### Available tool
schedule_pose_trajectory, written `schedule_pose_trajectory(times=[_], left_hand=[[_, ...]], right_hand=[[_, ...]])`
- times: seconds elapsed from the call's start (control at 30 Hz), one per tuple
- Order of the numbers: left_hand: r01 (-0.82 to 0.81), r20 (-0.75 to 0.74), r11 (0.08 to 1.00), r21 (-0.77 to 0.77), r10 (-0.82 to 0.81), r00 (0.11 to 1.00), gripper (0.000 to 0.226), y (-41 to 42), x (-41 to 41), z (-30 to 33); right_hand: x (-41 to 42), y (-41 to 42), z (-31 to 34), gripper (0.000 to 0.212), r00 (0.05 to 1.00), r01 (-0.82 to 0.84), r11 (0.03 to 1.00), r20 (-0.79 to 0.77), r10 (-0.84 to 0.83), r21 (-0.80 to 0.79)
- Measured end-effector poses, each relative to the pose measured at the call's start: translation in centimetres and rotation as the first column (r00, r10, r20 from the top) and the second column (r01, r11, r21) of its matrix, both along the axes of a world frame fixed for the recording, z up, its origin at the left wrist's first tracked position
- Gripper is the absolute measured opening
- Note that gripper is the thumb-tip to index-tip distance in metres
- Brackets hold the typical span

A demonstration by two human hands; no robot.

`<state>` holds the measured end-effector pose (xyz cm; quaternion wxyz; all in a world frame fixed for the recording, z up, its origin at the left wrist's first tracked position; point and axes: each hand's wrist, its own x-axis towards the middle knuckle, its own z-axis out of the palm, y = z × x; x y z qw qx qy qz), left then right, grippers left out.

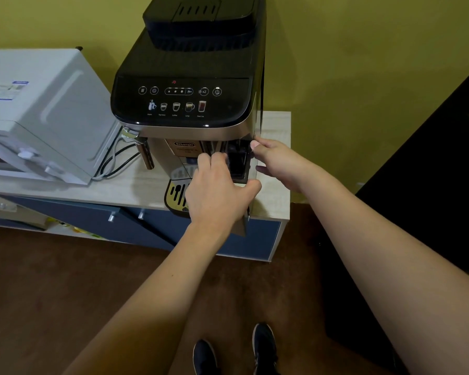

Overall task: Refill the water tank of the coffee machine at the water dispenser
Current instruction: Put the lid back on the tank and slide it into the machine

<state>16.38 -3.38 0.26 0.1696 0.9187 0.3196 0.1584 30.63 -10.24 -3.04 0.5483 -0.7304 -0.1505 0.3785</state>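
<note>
Step in hand looks like pulling the tank out, refill not started; no water dispenser in view. Coffee machine [184, 98] sits on the worktop [136, 185], microwave [38, 117] at its 9 o'clock. Water tank [237, 163] is the dark part at the machine's front right corner, roughly 5 o'clock from the control panel [179, 100], seemingly partly out, hard to tell. My left hand [217, 190] curls on the tank's front, fingers hooked at its left edge, thumb under. My right hand [275, 162] is narrowly open, fingertips touching the tank's right side at the machine corner. Next move, I'd judge: firm two-sided grip, slide it straight toward me, keep it level.
</note>
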Motion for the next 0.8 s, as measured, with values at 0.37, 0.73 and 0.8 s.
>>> schedule_pose_trajectory(times=[0.37, 0.73, 0.8], left_hand=[[0.181, -0.001, 0.972, -0.15, -0.183, 0.983, 0.057, 1.3, -2.5, 0.5], [0.354, -0.019, 0.895, -0.271, -0.373, 0.928, 0.034, 4.3, -6.5, -1.3], [0.379, -0.045, 0.893, -0.241, -0.401, 0.915, 0.03, 4.9, -6.3, -1.6]], right_hand=[[-5.6, -2.7, 2.7, 0.038, 0.962, -0.03, 1.0, 0.271, 0.027, 0.006], [-9.6, -5.0, 3.2, 0.086, 0.812, -0.206, 0.944, 0.494, 0.311, -0.257], [-9.2, -4.8, 2.6, 0.089, 0.782, -0.202, 0.931, 0.522, 0.34, -0.304]])
